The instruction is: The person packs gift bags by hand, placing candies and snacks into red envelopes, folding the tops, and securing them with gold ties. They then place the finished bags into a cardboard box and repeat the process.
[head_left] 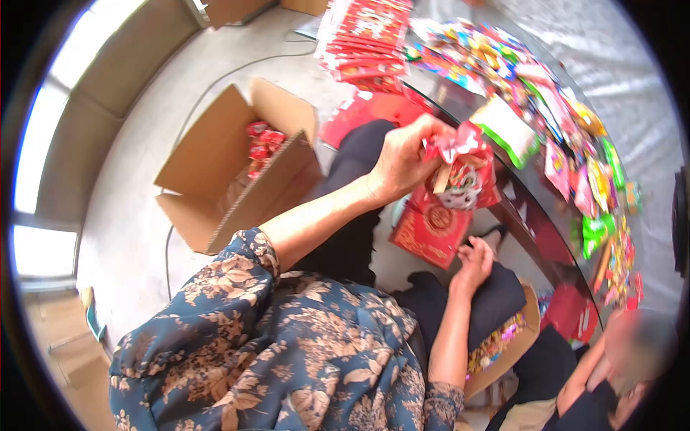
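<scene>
My left hand (410,161) is closed on the gathered top of a red printed candy bag (467,176), with a white cartoon figure on its front. Just below it is a red gift box or bag with gold lettering (435,230); its support is hidden. Over my knee, my right hand (474,264) has loosely bent fingers, close to the corner of that red piece. I see nothing held in it.
Wrapped sweets (560,122) cover much of the curved glass table (528,208). Stacked red packets (366,39) lie at its far end. A cardboard box (201,154) holding red packages (264,147) stands left, another box with sweets (532,323) at right, beside another person (575,388).
</scene>
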Demonstrator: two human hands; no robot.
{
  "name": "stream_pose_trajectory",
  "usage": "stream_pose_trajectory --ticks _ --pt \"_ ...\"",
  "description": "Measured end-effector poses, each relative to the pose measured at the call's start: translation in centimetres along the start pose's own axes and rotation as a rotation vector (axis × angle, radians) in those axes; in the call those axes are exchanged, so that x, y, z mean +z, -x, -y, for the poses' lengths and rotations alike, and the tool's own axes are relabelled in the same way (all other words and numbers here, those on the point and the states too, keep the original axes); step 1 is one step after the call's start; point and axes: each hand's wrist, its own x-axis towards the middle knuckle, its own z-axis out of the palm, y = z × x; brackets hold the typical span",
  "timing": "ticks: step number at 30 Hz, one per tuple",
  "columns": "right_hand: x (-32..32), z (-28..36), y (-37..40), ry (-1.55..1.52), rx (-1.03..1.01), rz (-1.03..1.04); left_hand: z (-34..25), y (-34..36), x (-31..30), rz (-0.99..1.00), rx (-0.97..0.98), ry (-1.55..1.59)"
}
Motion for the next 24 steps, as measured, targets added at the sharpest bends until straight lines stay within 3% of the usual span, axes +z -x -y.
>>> stream_pose_trajectory --ticks 1,5,9,17,20,24 --pt "-0.1 -0.3 -0.2 0.0 0.007 0.022 0.1 -1.7 -2.0 -0.109 0.138 -0.124" --pt "-0.4 -0.9 -0.7 0.046 0.075 0.085 2.7 -4.5 -11.3 -0.384 0.059 -0.085" --pt "-1.0 -1.8 -1.2 0.085 0.125 0.175 2.4 -4.6 -21.2 -0.488 -0.095 -0.45" --pt "-0.7 -2.2 -1.6 0.191 0.181 0.213 8.0 4.5 -34.8 -0.351 -0.402 -0.917" --pt "-1.4 -2.4 -2.4 0.234 0.195 0.231 9.8 7.8 -36.1 -0.294 -0.583 -0.984" --pt "-1.7 -2.5 -2.3 0.297 0.216 0.259 12.9 12.0 -37.3 -0.34 -0.672 -1.026"
